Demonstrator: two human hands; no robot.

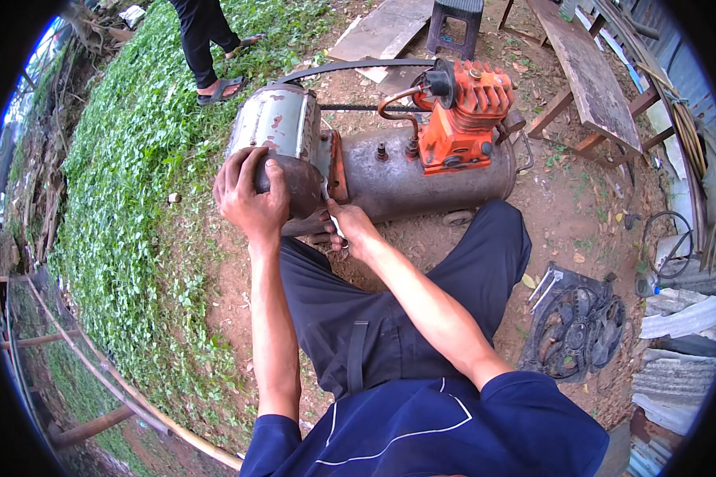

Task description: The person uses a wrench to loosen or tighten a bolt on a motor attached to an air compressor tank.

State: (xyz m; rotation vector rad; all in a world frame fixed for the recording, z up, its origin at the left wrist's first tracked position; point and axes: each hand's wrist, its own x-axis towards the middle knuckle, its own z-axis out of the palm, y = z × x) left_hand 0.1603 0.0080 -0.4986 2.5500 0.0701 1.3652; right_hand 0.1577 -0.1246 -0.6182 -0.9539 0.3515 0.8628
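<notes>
An air compressor with a worn grey tank lies in front of me. On its left end sits an electric motor, silver with a dark brown end. My left hand grips that dark end, its fingers over the top. My right hand is closed around a wrench, whose upper end is at the orange mounting bracket beside the motor. The exact fit of the wrench is hard to see. An orange finned pump head stands on the tank's right, and a black belt runs behind to the motor.
A person's legs in dark trousers stand on the grass behind the motor. A wooden bench and a dark stool stand at the back right. A black radiator fan lies right of my knee, near corrugated sheets.
</notes>
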